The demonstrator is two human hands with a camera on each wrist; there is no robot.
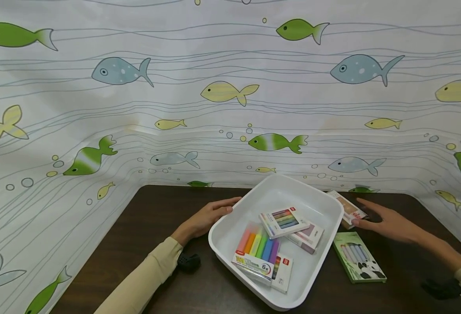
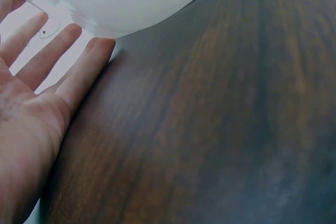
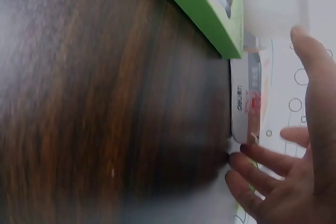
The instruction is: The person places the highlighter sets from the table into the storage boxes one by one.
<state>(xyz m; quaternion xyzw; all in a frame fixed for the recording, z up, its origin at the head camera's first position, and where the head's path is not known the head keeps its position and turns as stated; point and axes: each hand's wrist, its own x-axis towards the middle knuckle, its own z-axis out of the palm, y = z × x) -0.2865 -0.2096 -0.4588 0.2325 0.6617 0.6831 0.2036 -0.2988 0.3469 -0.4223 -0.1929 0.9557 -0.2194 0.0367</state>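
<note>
A white plastic tub (image 1: 281, 192) stands turned at an angle on the table. My left hand (image 1: 204, 220) touches its left side with extended fingers; the left wrist view shows those fingertips against the tub wall (image 2: 142, 3). Beyond the tub's right side lies a small white-and-brown box (image 1: 350, 209) with red print. My right hand (image 1: 391, 224) is at this box, thumb by its near end and fingers spread past its right side. In the right wrist view the fingertips are close to the box's end (image 3: 247, 103), the thumb apart from it; whether they touch is unclear.
Inside the tub lie a clear pack of colourful highlighters (image 1: 255, 253), a crayon box (image 1: 284, 221) resting on a pale box (image 1: 309, 237), and another box (image 1: 284, 277) partly under the pack. A green panda box (image 1: 360, 257) lies right of the tub. Fish-patterned cloth (image 1: 230, 113) surrounds the table.
</note>
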